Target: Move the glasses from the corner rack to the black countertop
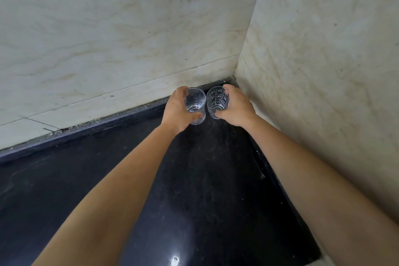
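Two clear drinking glasses stand side by side, almost touching, at the far corner of the black countertop (194, 179). My left hand (178, 111) is wrapped around the ribbed glass (195, 103) on the left. My right hand (236, 107) grips the patterned glass (217, 101) on the right. Both glasses are upright, low over or on the counter; whether they touch it I cannot tell. No rack is in view.
Marbled white tiled walls (108, 39) meet in a corner (236, 75) just behind the glasses. The right wall (323, 71) runs close along my right forearm. The black counter stretches to the left and toward me, with a light glare near its front.
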### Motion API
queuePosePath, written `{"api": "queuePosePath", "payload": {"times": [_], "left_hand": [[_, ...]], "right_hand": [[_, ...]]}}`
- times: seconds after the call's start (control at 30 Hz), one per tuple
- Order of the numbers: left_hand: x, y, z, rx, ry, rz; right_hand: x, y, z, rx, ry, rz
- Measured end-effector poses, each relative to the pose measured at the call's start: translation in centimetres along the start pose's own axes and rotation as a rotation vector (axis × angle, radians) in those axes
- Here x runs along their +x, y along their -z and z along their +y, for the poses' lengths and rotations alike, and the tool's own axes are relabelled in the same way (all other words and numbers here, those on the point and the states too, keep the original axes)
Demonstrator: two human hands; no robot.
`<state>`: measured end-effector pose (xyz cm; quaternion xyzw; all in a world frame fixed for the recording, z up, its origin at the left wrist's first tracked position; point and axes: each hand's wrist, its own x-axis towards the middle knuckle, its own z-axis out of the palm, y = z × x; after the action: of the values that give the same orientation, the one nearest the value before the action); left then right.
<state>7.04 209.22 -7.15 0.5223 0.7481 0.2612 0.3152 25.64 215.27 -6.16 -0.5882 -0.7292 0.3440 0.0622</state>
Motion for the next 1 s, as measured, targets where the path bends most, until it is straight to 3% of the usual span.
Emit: {"api": "queuePosePath", "payload": {"times": [0.3, 0.53, 0.67, 0.83, 0.9, 1.0], "left_hand": [[0.3, 0.7, -0.1, 0.133, -0.059, -0.035], [-4.9, 4.3, 1.3, 0.322, -0.123, -0.004], [-7.9, 11.7, 4.1, 0.473, -0.197, 0.174], [-14.0, 22.2, 8.0, 0.623, -0.284, 0.537], [-17.9, 24.6, 7.8, 0.673, -0.28, 0.661], [-24.8, 25.3, 4.9, 0.687, -0.156, 0.752]], "right_hand": [[1.0, 0.3, -0.2, -0.126, 0.024, -0.052], [-4.9, 1.5, -1.6, -0.247, 0.098, 0.024], [-7.7, 7.2, -6.7, -0.255, 0.216, 0.191], [-11.5, 12.0, -15.7, -0.188, 0.485, 0.529], [-13.1, 11.5, -18.5, -0.185, 0.589, 0.573], [-16.0, 8.0, -22.0, -0.116, 0.711, 0.508]]}}
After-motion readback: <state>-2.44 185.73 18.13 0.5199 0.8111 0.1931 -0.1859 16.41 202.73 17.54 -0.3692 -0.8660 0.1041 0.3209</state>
